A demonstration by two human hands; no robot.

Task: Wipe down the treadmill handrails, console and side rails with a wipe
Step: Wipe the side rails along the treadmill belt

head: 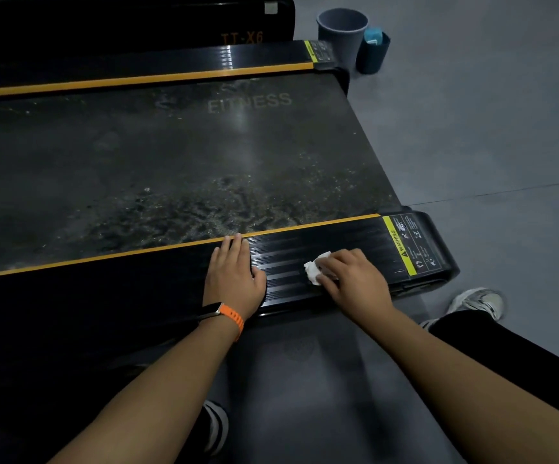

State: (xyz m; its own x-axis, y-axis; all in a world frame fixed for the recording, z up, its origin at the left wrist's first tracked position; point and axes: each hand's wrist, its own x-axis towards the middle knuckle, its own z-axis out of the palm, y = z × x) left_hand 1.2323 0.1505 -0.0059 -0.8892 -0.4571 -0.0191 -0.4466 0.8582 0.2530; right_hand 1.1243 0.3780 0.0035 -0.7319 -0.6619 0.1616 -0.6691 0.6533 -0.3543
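The near side rail (338, 242) of the treadmill is black, ribbed, with an orange strip along its inner edge. My right hand (355, 279) presses a crumpled white wipe (315, 267) onto this rail near its rear end, fingers curled over the wipe. My left hand (234, 272) lies flat on the same rail just to the left, fingers straight and reaching the orange strip. An orange watch band sits on my left wrist. The far side rail (137, 67) runs along the top of the belt. Handrails and console are out of view.
The dusty belt (171, 155) marked FITNESS lies between the rails. A yellow warning label (408, 246) marks the rail's end cap. A grey bin (341, 31) and a teal container (373, 50) stand on the grey floor beyond. My shoes (475, 303) are on the floor.
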